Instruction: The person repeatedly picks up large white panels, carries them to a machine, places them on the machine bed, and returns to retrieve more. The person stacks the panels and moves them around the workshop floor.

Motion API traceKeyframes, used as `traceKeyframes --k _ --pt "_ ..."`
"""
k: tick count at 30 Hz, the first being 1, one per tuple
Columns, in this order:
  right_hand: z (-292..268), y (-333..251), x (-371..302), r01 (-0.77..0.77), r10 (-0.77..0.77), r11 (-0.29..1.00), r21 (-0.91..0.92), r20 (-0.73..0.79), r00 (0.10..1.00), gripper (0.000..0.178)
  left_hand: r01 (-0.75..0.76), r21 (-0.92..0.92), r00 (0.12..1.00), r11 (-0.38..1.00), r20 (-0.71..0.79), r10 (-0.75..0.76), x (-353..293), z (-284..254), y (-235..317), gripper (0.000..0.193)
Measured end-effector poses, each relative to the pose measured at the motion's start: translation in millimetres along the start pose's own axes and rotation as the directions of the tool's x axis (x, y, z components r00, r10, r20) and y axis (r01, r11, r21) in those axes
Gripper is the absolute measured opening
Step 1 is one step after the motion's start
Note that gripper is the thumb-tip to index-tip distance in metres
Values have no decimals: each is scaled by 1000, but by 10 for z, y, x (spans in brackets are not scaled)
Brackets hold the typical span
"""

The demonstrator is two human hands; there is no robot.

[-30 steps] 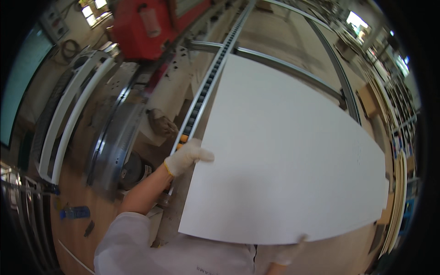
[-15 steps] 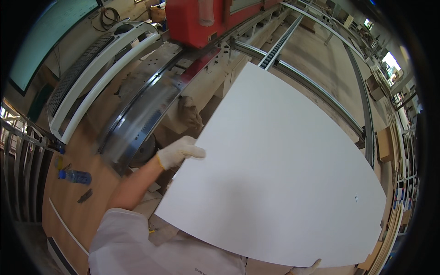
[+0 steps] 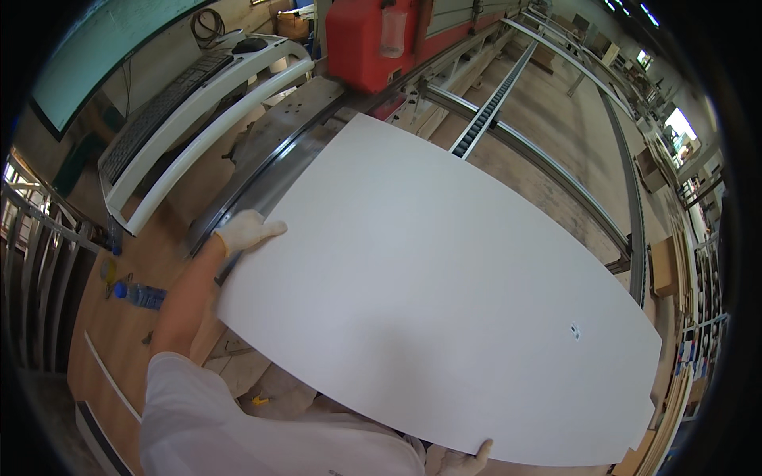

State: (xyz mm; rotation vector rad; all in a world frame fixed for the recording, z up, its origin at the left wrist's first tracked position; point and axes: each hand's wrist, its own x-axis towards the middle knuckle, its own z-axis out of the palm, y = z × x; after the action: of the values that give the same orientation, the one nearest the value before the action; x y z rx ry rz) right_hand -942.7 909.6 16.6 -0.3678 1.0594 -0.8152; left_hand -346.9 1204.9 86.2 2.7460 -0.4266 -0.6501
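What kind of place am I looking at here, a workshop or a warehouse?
Most likely a panel-processing workshop or factory floor. A large white board is carried in gloved hands, the left hand on its edge, beside a red machine running on long metal rails, with a keyboard console nearby.

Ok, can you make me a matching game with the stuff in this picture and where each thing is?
Things:
1. white panel
2. red machine
3. bottle
4. keyboard

Places:
A. on the white console at upper left
B. lying on the wooden surface at the left
C. at the top, behind the panel
D. gripped by the left hand on its left edge and the right hand on its near edge

Pairs: 1-D, 2-C, 3-B, 4-A
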Motion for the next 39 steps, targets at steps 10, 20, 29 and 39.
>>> traceKeyframes --k 10,20,29,39 --pt "333 -230 -103 -388 534 827 -408 353 768 68 -209 -286 445 935 -879 -170 -1692 137 66 41" --pt "-574 -3035 1255 222 201 537 -814 379 903 30 134 -689 604 713 -513 -610 -2815 1947 811 57" --pt "-4095 -6656 3567 -106 -591 -442 -891 200 781 69 124 -883 525 452 -329 -785 -3301 4053 3434 56" --pt "-4727 -7365 3737 -243 -564 -109 -964 -141 814 85 172 -934 551 314 -173 -816 -3328 4507 4482 78"
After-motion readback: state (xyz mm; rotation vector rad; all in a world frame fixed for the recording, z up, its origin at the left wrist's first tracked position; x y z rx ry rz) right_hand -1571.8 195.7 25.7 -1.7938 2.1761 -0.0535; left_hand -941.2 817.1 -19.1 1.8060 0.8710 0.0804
